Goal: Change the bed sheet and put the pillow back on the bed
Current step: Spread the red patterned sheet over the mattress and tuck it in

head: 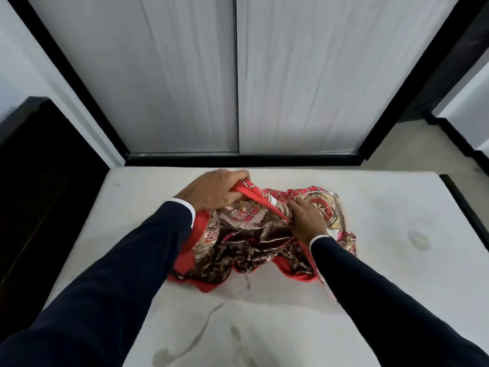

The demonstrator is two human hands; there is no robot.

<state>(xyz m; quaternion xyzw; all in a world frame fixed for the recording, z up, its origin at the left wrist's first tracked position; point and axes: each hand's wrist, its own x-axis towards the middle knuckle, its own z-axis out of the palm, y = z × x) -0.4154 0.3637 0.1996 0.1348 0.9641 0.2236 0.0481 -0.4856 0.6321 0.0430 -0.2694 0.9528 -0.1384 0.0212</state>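
Sheet: a red patterned bed sheet (254, 234) lies bunched in a heap on the middle of the bare mattress (397, 207), nearer its far edge than the near one.
Mattress: uncovered and stained; judging by that, the sheet here is likely the fresh one waiting to be spread, though that cannot be settled from this view.
Left hand: the left hand (214, 192) grasps a red hem at the far left of the heap, fingers curled round the cloth and lifting it slightly off the pile.
Right hand: the right hand (307, 221) pinches a fold of the same red edge near the middle of the heap, fingers bent into the fabric.
Why held so: both hands sit on one edge, seemingly to find a border or corner so the bundle can be opened out rather than dragged as a lump.
Sleeves: dark sleeves (127, 282) with white cuffs reach in from the near side.
Pillow: none in sight.
Wardrobe: a pale wardrobe (238, 75) with two closed sliding doors in a black frame stands just beyond the bed; its contents are hidden.
Other containers: no basket, bag or box is visible.
Stage: early; nothing is spread or tucked yet.
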